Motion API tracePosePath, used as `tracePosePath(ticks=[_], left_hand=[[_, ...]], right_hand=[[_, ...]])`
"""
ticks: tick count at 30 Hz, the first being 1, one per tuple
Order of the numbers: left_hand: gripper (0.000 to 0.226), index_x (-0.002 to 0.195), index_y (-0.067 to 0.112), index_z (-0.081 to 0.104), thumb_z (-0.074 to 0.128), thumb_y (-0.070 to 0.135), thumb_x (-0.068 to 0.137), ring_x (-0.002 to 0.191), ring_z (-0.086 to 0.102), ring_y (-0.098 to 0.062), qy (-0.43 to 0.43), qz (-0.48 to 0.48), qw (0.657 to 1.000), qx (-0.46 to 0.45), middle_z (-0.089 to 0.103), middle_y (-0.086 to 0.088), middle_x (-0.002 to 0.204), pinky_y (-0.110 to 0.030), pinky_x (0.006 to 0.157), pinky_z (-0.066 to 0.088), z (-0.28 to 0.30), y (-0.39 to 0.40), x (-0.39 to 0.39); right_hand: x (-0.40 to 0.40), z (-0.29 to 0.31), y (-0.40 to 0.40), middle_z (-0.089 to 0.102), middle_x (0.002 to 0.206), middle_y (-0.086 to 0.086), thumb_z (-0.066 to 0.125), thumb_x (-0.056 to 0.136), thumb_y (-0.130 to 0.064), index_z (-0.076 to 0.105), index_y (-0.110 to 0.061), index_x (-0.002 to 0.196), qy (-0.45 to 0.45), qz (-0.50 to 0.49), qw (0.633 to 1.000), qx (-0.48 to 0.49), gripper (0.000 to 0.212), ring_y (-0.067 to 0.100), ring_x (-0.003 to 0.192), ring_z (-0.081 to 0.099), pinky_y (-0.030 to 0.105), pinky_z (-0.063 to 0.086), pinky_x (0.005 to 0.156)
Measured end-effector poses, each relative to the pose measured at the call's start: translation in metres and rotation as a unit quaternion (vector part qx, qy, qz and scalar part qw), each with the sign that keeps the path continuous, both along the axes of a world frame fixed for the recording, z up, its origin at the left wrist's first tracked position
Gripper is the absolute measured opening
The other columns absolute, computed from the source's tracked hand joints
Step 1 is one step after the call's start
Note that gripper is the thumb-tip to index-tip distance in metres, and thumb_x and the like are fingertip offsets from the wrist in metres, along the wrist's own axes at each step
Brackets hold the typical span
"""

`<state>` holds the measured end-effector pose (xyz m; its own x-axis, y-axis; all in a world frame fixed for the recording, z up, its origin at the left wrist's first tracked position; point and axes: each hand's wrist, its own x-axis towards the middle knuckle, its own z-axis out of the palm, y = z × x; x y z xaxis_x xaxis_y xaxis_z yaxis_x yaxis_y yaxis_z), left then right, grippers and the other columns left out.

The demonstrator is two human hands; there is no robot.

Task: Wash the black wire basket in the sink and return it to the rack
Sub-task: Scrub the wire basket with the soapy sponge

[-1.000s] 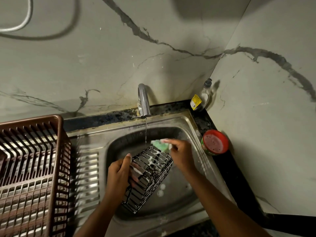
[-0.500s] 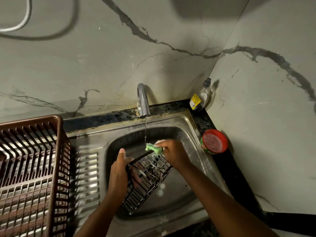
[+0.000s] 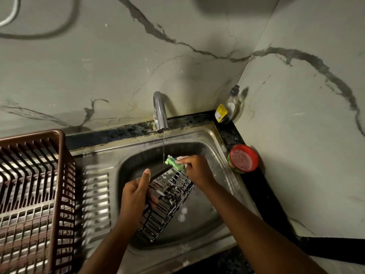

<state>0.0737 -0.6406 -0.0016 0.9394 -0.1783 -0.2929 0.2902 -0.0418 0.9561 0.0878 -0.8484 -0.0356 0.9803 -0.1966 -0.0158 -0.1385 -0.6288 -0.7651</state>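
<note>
The black wire basket [image 3: 167, 202] is held tilted over the steel sink [image 3: 207, 135], soapy foam on its wires. My left hand [image 3: 136, 194] grips its left side, thumb up along the rim, fingers inside. My right hand [image 3: 197, 170] pinches a green sponge [image 3: 173, 163] and presses it on the basket's top edge. A thin stream of water falls from the tap [image 3: 160, 111] just left of the sponge. The brown plastic rack [image 3: 35, 194] stands on the left.
A dish soap bottle [image 3: 227, 109] stands in the back corner. A round tub with a red lid [image 3: 243, 159] sits on the black counter right of the sink. The ribbed drainboard [image 3: 96, 204] lies between rack and basin. Marble walls close in behind and right.
The sponge has slid left along the basket's top edge toward the water stream. My left hand has turned the basket, its thumb now raised along the rim.
</note>
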Motion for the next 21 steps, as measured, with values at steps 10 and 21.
tracePosePath(ticks=[10,21], left_hand=[[0.038,0.072,0.002,0.070,0.062,0.033,0.094,0.038,0.051,-0.017,-0.028,0.001,0.999,0.031,0.066,-0.016,0.055,-0.022,0.035,0.041,0.007,0.008,0.003],[0.040,0.051,0.012,0.061,0.064,0.019,0.089,0.025,0.037,-0.011,-0.058,0.070,0.993,-0.072,0.049,-0.004,0.038,-0.014,0.034,0.030,0.017,0.030,0.003]], right_hand=[[-0.030,0.028,0.035,0.072,0.114,0.011,0.061,0.084,0.011,0.072,-0.003,0.110,-0.106,0.097,0.989,-0.028,0.031,0.010,0.105,0.067,0.018,0.051,0.096],[-0.024,-0.086,-0.048,0.068,0.069,-0.006,0.049,0.100,-0.007,0.063,-0.006,0.092,0.224,-0.260,0.896,0.281,0.016,0.001,0.066,0.063,0.019,0.050,0.061]])
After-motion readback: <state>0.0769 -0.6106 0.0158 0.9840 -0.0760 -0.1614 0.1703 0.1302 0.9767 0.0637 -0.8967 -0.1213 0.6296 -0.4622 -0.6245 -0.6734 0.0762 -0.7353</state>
